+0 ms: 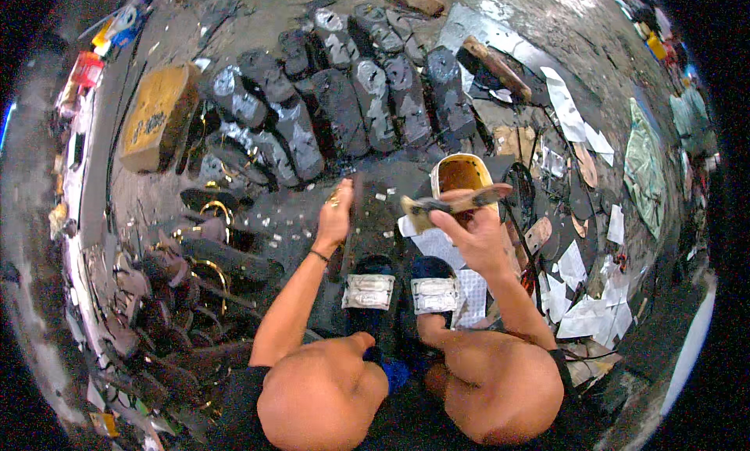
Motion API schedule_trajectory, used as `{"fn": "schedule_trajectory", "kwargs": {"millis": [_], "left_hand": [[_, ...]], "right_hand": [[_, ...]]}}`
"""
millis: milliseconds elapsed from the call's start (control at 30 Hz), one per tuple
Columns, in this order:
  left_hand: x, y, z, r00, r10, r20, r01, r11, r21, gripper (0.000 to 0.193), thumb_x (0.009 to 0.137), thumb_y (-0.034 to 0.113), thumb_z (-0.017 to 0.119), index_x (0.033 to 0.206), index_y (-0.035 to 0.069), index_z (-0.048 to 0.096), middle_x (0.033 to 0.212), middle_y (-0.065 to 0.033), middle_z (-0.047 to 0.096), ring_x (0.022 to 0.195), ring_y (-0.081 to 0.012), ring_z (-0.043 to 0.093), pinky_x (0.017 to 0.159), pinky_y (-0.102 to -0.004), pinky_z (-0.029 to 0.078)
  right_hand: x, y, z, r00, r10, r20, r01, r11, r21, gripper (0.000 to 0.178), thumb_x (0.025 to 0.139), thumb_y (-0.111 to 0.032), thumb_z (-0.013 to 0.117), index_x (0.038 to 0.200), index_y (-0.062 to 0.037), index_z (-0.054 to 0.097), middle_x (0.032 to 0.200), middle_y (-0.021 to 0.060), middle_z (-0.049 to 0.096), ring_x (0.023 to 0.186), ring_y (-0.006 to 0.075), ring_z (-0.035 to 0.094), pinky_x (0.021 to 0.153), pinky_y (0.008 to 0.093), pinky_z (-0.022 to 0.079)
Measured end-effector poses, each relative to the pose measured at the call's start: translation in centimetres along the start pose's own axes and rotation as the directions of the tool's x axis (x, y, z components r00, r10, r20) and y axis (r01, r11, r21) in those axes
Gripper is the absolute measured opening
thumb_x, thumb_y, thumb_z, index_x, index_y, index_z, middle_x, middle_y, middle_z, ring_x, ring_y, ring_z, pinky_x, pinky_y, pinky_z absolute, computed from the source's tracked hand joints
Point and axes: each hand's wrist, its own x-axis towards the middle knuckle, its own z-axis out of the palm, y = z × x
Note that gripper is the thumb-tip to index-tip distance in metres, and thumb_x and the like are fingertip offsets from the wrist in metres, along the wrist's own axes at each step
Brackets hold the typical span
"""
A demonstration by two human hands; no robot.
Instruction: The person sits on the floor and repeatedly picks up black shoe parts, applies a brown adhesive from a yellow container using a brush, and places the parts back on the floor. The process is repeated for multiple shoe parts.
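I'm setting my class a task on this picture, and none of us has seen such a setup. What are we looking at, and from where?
No machine is at work: these are a person's two bare hands. The single picture comes from a wide fisheye camera on that person's head, looking down, so straight edges bend. At the bottom are the wearer's bare knees and black sandals with broad white straps.

The right hand grips a thin, elongated tan-and-black piece, near a white-rimmed container with a yellow-brown inside. The left hand is raised, fingers together; whether it holds anything is unclear.

On the littered grey ground lie dark, rounded, elongated blocks, a yellow-brown block and white paper scraps.
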Motion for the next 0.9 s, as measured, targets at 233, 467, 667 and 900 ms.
{"fn": "schedule_trajectory", "kwargs": {"millis": [233, 467, 667, 900], "left_hand": [[-4.0, 12.9, 3.5, 0.931, -0.321, 0.176, 0.31, 0.434, -0.846, 0.04, 0.107, 0.031, 0.038, 0.128, 0.004, 0.057, 0.12, -0.0097, 0.067, 0.103, -0.0234, 0.067, 0.091, -0.0372, 0.054], [-5.3, 11.3, 4.9, 0.922, -0.382, 0.065, 0.278, 0.537, -0.797, 0.042, 0.106, 0.037, 0.045, 0.128, 0.004, 0.059, 0.118, -0.0079, 0.067, 0.098, -0.0217, 0.067, 0.086, -0.0361, 0.055], [-5.8, 14.4, 4.9, 0.973, -0.227, -0.029, 0.144, 0.706, -0.694, 0.035, 0.104, 0.033, 0.051, 0.12, 0.004, 0.062, 0.11, -0.0077, 0.069, 0.093, -0.0194, 0.068, 0.084, -0.0338, 0.055], [-4.9, 15.0, 3.2, 0.98, -0.186, 0.077, 0.177, 0.622, -0.763, 0.049, 0.104, 0.048, 0.044, 0.121, 0.005, 0.06, 0.11, -0.0084, 0.069, 0.091, -0.0191, 0.069, 0.08, -0.0358, 0.058]], "right_hand": [[4.4, -0.9, 3.9, 0.913, -0.409, -0.017, 0.376, 0.855, -0.356, 0.018, 0.088, -0.018, 0.073, 0.1, -0.0058, 0.067, 0.098, 0.0141, 0.071, 0.09, 0.0316, 0.07, 0.08, 0.0392, 0.054], [2.6, -1.5, 4.3, 0.814, -0.58, -0.016, 0.548, 0.778, -0.309, 0.015, 0.088, -0.017, 0.073, 0.097, -0.0066, 0.066, 0.097, 0.013, 0.07, 0.088, 0.0331, 0.068, 0.078, 0.0411, 0.053], [1.3, -2.2, 3.6, 0.765, -0.643, -0.029, 0.591, 0.719, -0.366, 0.017, 0.086, -0.017, 0.075, 0.094, -0.0056, 0.066, 0.099, 0.0115, 0.072, 0.09, 0.0303, 0.07, 0.08, 0.0381, 0.054], [1.0, -1.4, 6.0, 0.972, 0.235, 0.021, -0.215, 0.843, 0.493, 0.02, 0.095, -0.021, 0.069, 0.102, -0.0027, 0.068, 0.097, 0.0054, 0.071, 0.085, 0.0182, 0.065, 0.082, 0.0316, 0.051]]}}
